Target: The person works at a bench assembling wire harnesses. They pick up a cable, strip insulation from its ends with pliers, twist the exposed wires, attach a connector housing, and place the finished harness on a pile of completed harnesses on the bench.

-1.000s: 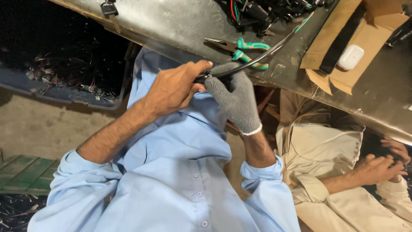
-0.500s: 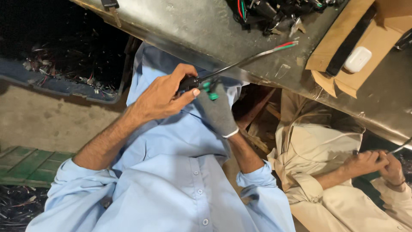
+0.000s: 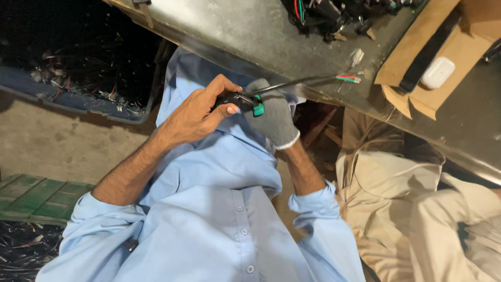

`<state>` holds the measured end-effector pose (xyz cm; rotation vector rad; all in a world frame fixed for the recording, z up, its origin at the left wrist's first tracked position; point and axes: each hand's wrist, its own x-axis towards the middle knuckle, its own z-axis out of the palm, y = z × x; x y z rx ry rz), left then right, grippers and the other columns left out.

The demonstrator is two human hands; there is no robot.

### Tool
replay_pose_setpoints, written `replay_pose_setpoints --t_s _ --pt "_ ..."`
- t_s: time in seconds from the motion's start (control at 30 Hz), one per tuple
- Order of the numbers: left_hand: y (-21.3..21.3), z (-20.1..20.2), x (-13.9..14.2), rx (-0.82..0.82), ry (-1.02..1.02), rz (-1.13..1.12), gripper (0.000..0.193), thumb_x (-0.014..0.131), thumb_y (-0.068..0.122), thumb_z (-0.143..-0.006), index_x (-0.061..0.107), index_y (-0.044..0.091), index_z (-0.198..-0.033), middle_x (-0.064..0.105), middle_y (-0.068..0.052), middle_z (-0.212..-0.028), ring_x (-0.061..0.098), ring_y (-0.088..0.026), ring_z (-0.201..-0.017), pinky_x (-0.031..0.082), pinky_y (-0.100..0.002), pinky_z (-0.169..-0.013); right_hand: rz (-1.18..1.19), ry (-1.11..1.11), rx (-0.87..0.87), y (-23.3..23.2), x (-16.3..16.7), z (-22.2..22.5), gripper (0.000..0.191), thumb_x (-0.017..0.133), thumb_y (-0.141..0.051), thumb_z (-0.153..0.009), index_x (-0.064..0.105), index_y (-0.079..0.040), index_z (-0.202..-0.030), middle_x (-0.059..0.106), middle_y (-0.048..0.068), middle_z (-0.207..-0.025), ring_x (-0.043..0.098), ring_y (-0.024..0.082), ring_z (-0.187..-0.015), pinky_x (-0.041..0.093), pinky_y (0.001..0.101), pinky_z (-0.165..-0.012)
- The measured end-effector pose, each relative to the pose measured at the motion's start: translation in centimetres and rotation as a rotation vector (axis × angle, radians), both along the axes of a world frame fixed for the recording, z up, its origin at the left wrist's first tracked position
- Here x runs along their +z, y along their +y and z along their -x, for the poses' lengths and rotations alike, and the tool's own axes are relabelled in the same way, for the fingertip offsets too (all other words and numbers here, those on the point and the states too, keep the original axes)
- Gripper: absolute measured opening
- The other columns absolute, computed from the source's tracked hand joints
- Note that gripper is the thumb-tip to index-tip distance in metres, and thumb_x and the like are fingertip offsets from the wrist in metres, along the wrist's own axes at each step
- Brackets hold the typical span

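My left hand (image 3: 195, 112), bare, is clenched round the near end of a black cable (image 3: 292, 85), thumb pressing on top. My right hand (image 3: 274, 117), in a grey glove, sits just right of it, touching, curled round a green-handled cutter (image 3: 258, 108) whose head meets the cable between my fingers. The cable runs right and far, over the edge of the metal table (image 3: 250, 31), ending in bared coloured wires (image 3: 348, 78). A cardboard box (image 3: 412, 89) lies far right; a person in beige (image 3: 396, 177) sits beside me.
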<state>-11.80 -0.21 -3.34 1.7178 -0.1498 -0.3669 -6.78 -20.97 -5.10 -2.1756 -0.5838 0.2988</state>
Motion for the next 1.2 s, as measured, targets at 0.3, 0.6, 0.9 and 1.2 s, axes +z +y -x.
replay_pose_setpoints --t_s 0.3,0.6,0.9,1.2 --pt "-1.5 0.7 -2.0 0.125 -0.457 -0.425 0.045 0.072 0.028 -0.103 0.056 0.000 -0.134 0.065 -0.016 -0.100 0.068 -0.033 -0.079 0.053 -0.041 -0.063 0.136 0.447 -0.150 -0.6 1.6 3.7 0.030 0.072 -0.022 -0.095 0.053 -0.005 -0.110 0.067 0.017 -0.092 0.069 0.036 -0.088 0.052 0.0417 -0.073" --pt "-1.6 0.5 -2.4 0.175 -0.613 -0.602 0.040 0.075 0.025 -0.102 0.062 0.003 -0.132 0.062 -0.007 -0.095 0.064 -0.024 -0.072 0.050 -0.037 -0.057 0.110 0.543 -0.212 -0.2 0.7 4.0 0.033 0.069 -0.026 -0.094 0.054 -0.005 -0.115 0.068 0.015 -0.087 0.072 0.030 -0.081 0.054 0.0414 -0.071" --pt "-0.3 -0.3 -3.3 0.121 -0.834 -0.768 0.039 0.074 0.025 -0.102 0.062 0.004 -0.133 0.066 -0.006 -0.109 0.064 -0.021 -0.080 0.050 -0.034 -0.063 0.121 0.433 -0.225 0.2 2.3 4.1 0.044 0.070 -0.029 -0.092 0.052 -0.010 -0.127 0.070 0.016 -0.101 0.072 0.036 -0.092 0.054 0.0444 -0.079" --pt "0.6 -1.1 -3.5 0.068 -0.938 -0.839 0.039 0.076 0.021 -0.099 0.062 0.009 -0.134 0.067 -0.005 -0.115 0.063 -0.018 -0.081 0.048 -0.032 -0.065 0.213 0.451 -0.236 1.1 2.3 3.3 0.042 0.071 -0.034 -0.093 0.051 -0.008 -0.119 0.070 0.019 -0.095 0.072 0.039 -0.090 0.054 0.0468 -0.074"
